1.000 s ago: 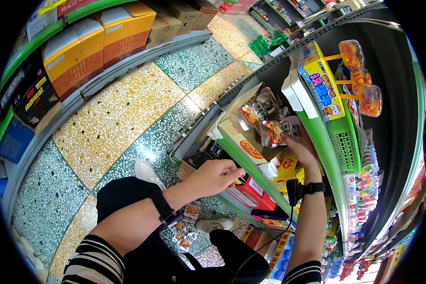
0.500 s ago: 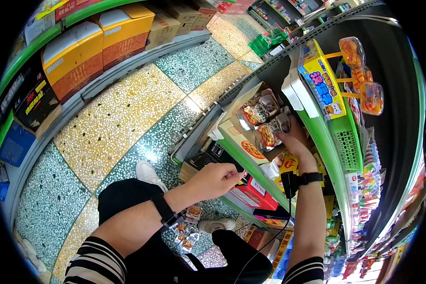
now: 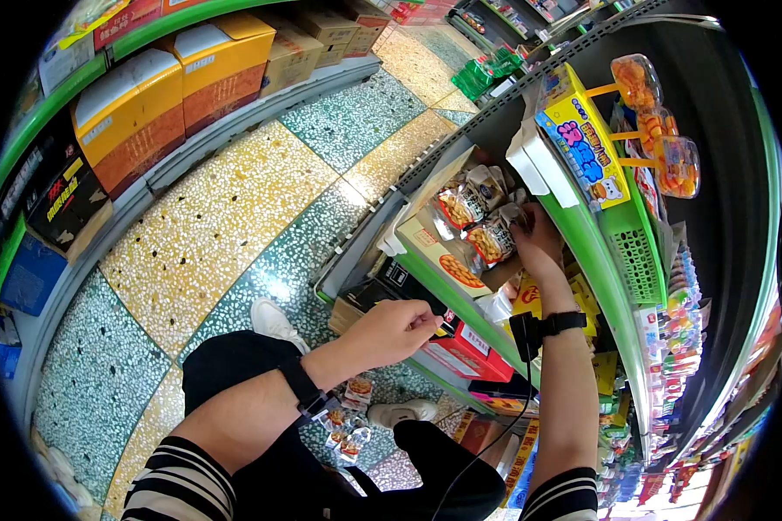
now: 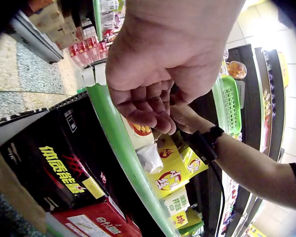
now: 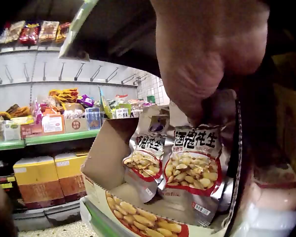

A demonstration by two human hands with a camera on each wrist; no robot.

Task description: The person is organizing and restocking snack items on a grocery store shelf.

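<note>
My right hand [image 3: 537, 239] reaches into an open cardboard box on the shelf and pinches the top of a silver peanut packet [image 5: 192, 168]. That packet stands nearly upright in the box [image 5: 108, 153], its nut picture facing the right wrist camera. Beside it leans a second peanut packet [image 5: 147, 158] of the same kind. The fingertips are partly hidden behind the palm in the right wrist view. My left hand [image 3: 398, 330] hovers in front of the shelf edge, fingers loosely curled and holding nothing, as the left wrist view of the left hand [image 4: 158, 74] also shows.
Yellow snack packs [image 4: 168, 170] sit next to the peanut box. A green shelf edge [image 3: 573, 226] runs above it, carrying a yellow candy box [image 3: 582, 143]. Below are a red box [image 3: 469, 352] and black cartons. Several small packets [image 3: 347, 434] lie on the floor by my shoes.
The right hand has moved deeper into the box, turning the peanut packet from lying crosswise to standing beside the other one. My left hand has barely moved.
</note>
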